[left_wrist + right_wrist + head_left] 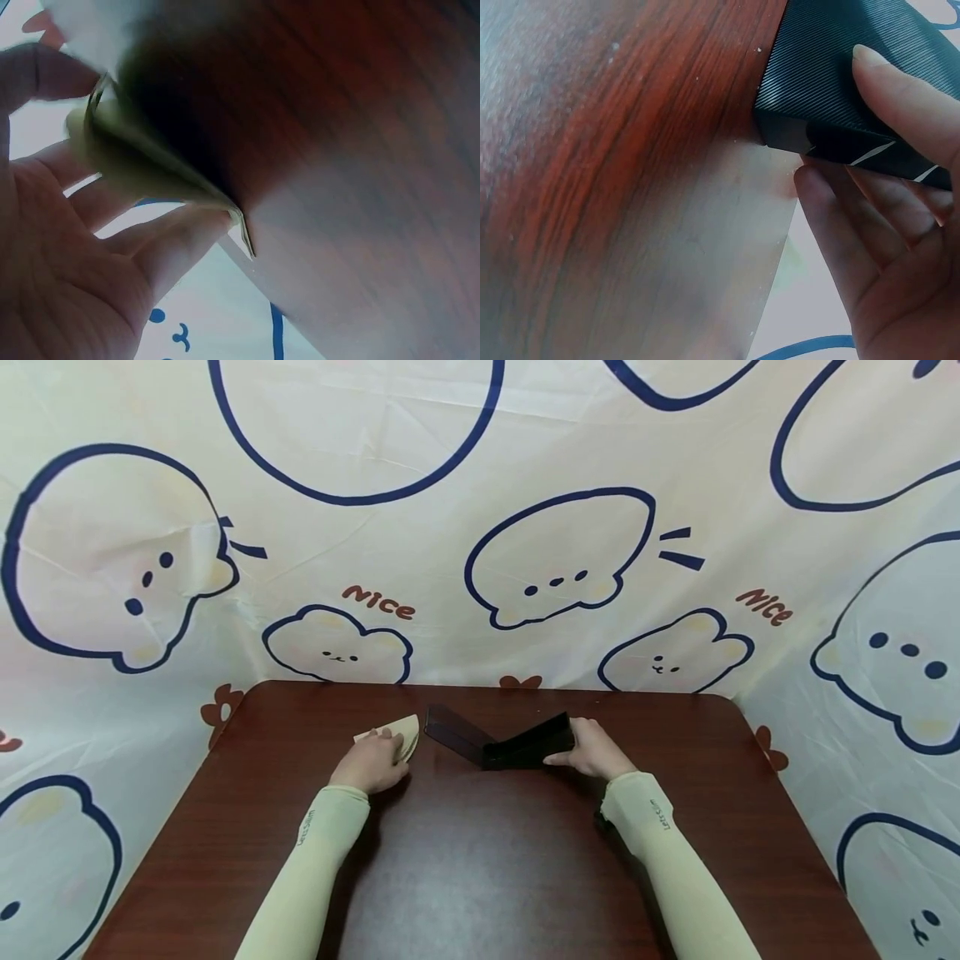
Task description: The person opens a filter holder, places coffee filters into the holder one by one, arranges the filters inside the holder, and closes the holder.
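Note:
Toward the back of the table, my left hand pinches a folded pale yellow sheet with a curved edge. In the left wrist view the sheet shows thin layers bent into a fold, held between thumb and fingers. My right hand grips the right end of a black box. Its dark lid or flap stands swung out to the left, toward the sheet. From the right wrist, the box has a finely ribbed face, with the thumb on that face and the fingers along its side.
A dark reddish-brown table spreads under both hands. Behind it and at both sides hangs a pale curtain with blue cartoon outlines, meeting the table's back edge close beyond the box.

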Tool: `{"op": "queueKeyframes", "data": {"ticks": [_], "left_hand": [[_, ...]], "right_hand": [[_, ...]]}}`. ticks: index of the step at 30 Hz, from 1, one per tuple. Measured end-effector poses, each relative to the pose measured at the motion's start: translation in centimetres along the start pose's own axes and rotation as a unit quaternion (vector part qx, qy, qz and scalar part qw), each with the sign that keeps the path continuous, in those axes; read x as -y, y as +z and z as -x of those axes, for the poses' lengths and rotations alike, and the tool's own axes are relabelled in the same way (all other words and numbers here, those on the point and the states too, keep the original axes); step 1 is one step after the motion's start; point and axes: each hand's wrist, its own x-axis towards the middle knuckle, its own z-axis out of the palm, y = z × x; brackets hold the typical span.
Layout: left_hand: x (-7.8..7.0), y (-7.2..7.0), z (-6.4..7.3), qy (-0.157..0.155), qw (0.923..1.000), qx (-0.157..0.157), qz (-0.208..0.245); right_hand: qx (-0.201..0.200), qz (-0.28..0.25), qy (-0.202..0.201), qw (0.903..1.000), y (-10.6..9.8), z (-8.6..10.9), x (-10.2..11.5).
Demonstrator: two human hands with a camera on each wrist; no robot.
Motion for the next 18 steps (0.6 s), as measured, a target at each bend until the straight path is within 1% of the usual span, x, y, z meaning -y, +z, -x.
{"op": "queueKeyframes", "data": {"ticks": [3,7,9,12,18], "left_hand": [[0.10,0.04,0.04,-0.004,1.0000,-0.001,0.008],[0.23,-0.12,0.26,0.006,0.9998,-0.017,0.013],[0.37,-0.13,0.36,0.008,0.9997,-0.019,0.014],[0.58,-0.15,0.43,0.003,0.9998,-0.013,0.018],[0.83,-0.29,0.54,-0.011,0.9991,0.008,0.041]], "right_hand": [[-0.001,0.001,0.008,1.0000,0.00,0.03,0.02],[0.001,-0.003,0.005,1.0000,-0.06,0.04,0.10],[0.001,-0.002,0.003,1.0000,-0.06,0.03,0.08],[0.002,-0.002,0.001,1.0000,0.00,-0.01,-0.02],[0.000,-0.003,0.002,1.0000,0.13,-0.03,-0.26]]}}
